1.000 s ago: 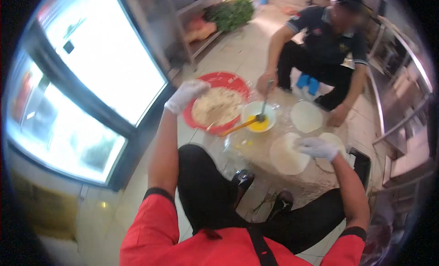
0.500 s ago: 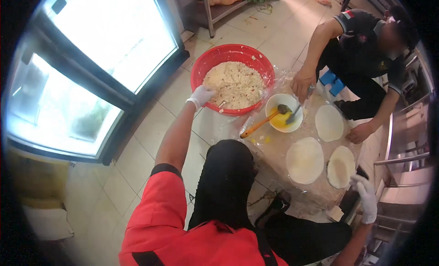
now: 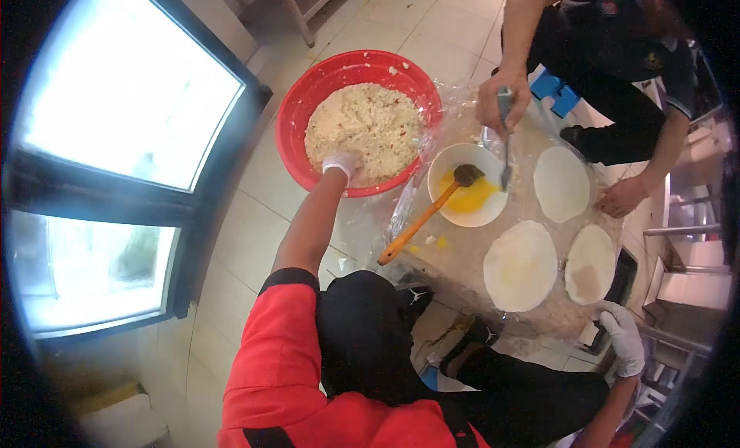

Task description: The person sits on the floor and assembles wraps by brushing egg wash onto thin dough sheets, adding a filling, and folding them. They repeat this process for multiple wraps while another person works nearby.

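My left hand (image 3: pixel 339 164), in a clear glove, reaches into a red tub (image 3: pixel 289 132) at its near side. A crumbly whitish mixture with red and green bits (image 3: pixel 374 120) fills the tub, and my fingers are sunk in it, mostly hidden. On the right, my gloved right hand (image 3: pixel 620 336) hangs loosely open and empty at the near edge of the plastic-covered work surface (image 3: pixel 455 267). Just beyond it lies a thin dough round (image 3: pixel 591 259) with a darker, see-through patch. Two more dough rounds lie nearby, one plain (image 3: pixel 562 184) and one yellowish in the middle (image 3: pixel 520 267).
A white bowl (image 3: pixel 439 167) of yellow liquid holds a wooden-handled ladle (image 3: pixel 420 221). Across from me, a co-worker's hand (image 3: pixel 501 101) grips a brush (image 3: pixel 506 140); the other hand (image 3: pixel 623 197) rests beside the dough. A lit glass-door fridge (image 3: pixel 131 78) stands at left.
My left hand has gone deeper into the mixture. The co-worker's brush has lifted out of the bowl toward its right rim. My view has shifted.
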`<state>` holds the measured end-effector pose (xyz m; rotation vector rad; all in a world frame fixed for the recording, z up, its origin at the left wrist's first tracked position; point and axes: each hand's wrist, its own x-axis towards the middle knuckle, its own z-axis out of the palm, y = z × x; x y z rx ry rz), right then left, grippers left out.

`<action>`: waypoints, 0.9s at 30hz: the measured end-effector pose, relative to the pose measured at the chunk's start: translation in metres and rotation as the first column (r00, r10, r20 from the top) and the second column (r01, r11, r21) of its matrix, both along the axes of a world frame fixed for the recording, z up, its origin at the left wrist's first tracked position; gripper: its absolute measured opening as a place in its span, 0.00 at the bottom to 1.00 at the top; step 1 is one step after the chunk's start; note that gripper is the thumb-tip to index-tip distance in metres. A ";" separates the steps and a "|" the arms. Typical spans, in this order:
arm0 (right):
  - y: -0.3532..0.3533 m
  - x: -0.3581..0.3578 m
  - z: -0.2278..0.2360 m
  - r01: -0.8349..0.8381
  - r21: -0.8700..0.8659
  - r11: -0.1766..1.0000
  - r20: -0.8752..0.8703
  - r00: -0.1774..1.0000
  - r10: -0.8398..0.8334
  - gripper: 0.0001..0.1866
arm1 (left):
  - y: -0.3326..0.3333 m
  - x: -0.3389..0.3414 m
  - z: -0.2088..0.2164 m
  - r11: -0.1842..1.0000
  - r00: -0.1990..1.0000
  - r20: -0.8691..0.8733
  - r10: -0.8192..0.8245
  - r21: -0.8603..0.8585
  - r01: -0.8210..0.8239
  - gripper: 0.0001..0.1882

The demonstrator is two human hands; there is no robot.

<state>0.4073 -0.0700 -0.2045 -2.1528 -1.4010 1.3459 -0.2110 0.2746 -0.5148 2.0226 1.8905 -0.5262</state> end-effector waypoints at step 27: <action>0.051 -0.013 -0.013 -0.071 -0.125 0.990 0.026 0.997 0.075 0.19 | 0.026 0.049 -0.026 0.916 0.925 0.138 -0.353 0.251 0.312 0.11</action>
